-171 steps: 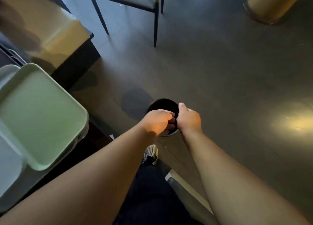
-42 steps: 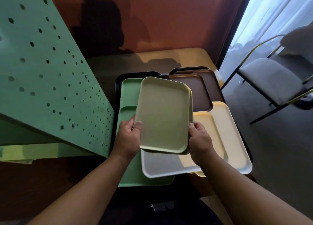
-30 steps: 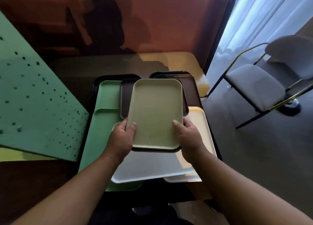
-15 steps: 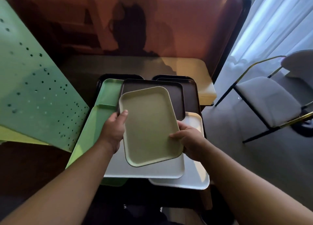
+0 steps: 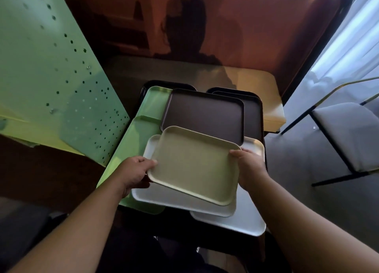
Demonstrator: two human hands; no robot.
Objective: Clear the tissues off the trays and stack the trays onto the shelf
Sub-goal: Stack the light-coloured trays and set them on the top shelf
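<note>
Gripping the pale olive tray (image 5: 194,166) by its two short ends, I am holding it turned crosswise over the pile — half a second ago it was lying lengthwise and skewed, with one long side toward me. My left hand (image 5: 136,172) is closing on the left end, thumb on the rim and fingers curling underneath; my right hand (image 5: 249,168) is clamping the right end the same way, so the hands are well apart with the tray spanning between them. A moment back the left hand was higher on the tray's long edge and the right was under its near corner.

The tray is hovering just above a white tray (image 5: 184,201), and I cannot tell whether they are touching. A second white tray (image 5: 246,221) is sticking out beneath that one on the right. Beyond the held tray, the dark brown tray (image 5: 205,114) is showing far more of its surface than before, now that the olive one is no longer covering its lower part. Another brown tray (image 5: 254,116) is lying under it to the right, and the green divided tray (image 5: 143,125) is lying along the left of the pile.

The green perforated shelf (image 5: 51,71) is standing to my left — it is filling about the same part of the view as half a second ago. No tissues are showing on any tray.
</note>
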